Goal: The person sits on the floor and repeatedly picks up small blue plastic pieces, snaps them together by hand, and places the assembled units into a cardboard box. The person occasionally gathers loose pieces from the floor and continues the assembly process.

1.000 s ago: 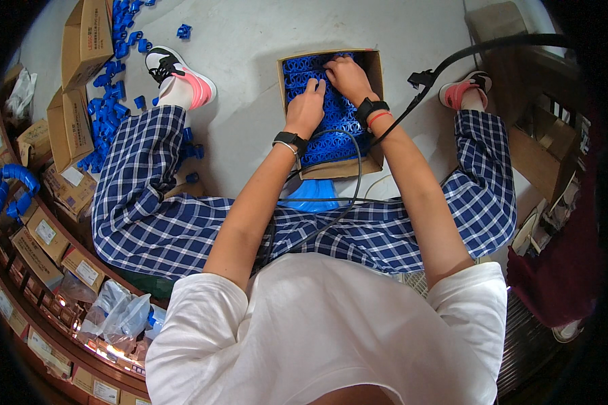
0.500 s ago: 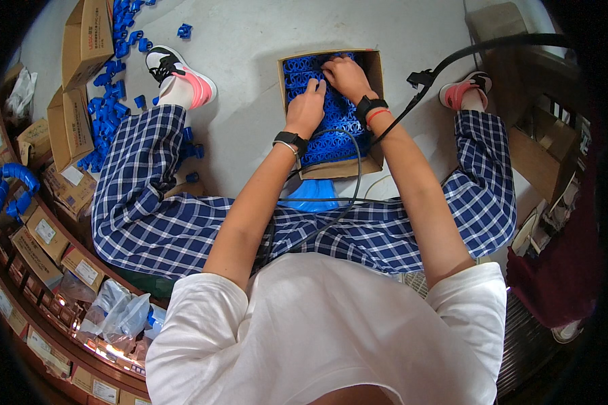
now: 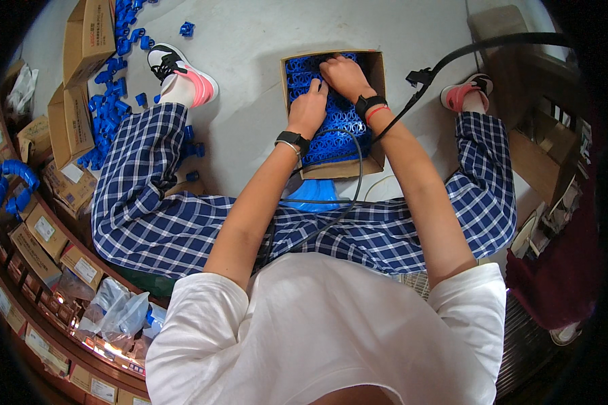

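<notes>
Between my legs stands an open cardboard box [image 3: 378, 138], holding rows of blue plastic pieces [image 3: 341, 125] with ring-shaped ends, like pipe clips. Both my hands are inside its far half, close together. My left hand [image 3: 309, 109] rests on the rows at the left, its fingers bent and pointing to the far side; their tips press among the clips. Just beyond it to the right, my right hand [image 3: 345, 77] curls its fingers down at the far rows. Its fingertips are hidden, and whatever either hand pinches cannot be made out.
Loose blue fittings [image 3: 108, 111] lie heaped on the floor at the left, beside opened cartons [image 3: 71, 125]. A blue plastic bag [image 3: 312, 194] touches the box's near side. Black cable [image 3: 493, 44] hangs across the right and over the box. Shelves of cartons [image 3: 44, 229] line the left.
My right hand has shifted very slightly to the left over the far rows. The left hand stays almost where it was; the whole view has moved a touch.
</notes>
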